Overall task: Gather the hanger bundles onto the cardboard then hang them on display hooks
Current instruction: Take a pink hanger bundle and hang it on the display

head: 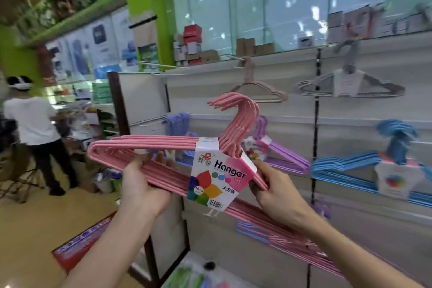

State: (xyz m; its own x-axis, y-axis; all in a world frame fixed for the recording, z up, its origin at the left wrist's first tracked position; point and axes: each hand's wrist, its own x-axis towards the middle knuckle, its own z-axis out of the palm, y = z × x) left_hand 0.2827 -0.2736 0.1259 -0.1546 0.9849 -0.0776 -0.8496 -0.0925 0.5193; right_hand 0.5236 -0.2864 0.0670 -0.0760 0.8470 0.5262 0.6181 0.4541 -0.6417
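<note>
I hold a pink hanger bundle with a white "Hanger" label in front of the slatted display wall. My left hand grips its lower bars left of the label. My right hand grips the bars just right of the label. The bundle's hooks point up and left, clear of any display hook. On the wall hang a purple bundle, a blue bundle, a grey bundle, a beige bundle and a lower pink bundle. No cardboard is in view.
A bare display hook juts out at the wall's upper left. Boxes line the top shelf. A person in a white shirt stands in the aisle at left. Packaged goods lie on the floor below.
</note>
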